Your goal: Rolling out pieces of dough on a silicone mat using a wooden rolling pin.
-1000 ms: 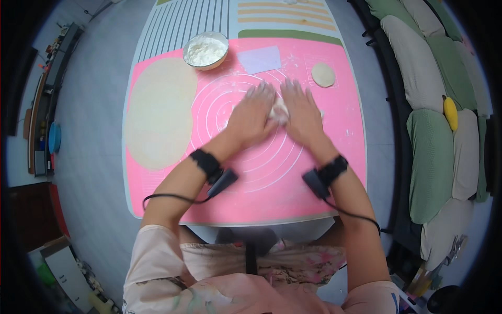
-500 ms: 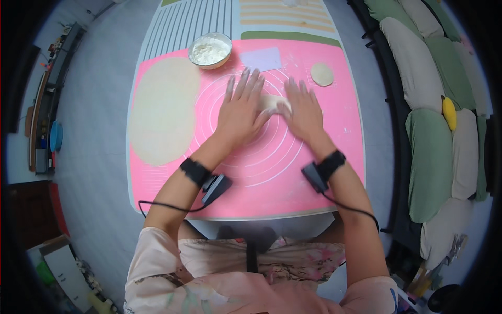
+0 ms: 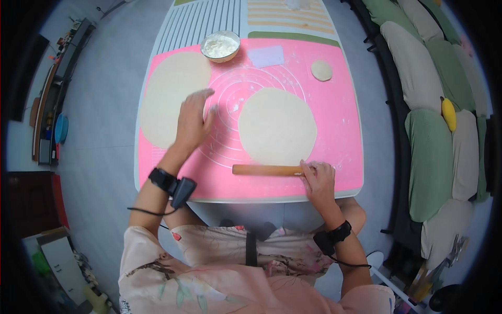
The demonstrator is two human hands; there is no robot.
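A wooden rolling pin [image 3: 261, 170] lies crosswise near the front of the pink mat. My right hand [image 3: 320, 180] grips its right end. Just beyond the pin a round sheet of dough [image 3: 277, 125] lies flat, right of the mat's printed circles. My left hand [image 3: 193, 121] is open above the mat, thumb apart from the fingers and nothing in it. Its outer side overlaps the edge of a larger oval dough sheet [image 3: 170, 99] on the left. Farther right sits a small dough disc [image 3: 321, 70].
A glass bowl of flour [image 3: 220, 47] stands at the mat's far edge, beside a pale lilac scraper [image 3: 265, 56]. The pink mat [image 3: 340, 152] is dusted with flour. Each wrist wears a black strapped device with a cable. A sofa with cushions [image 3: 429, 162] lies to the right.
Both hands were together over a pale strip of dough. Now a round dough sheet lies spread out, my left hand has drawn left, and my right hand holds the rolling pin nearer me.
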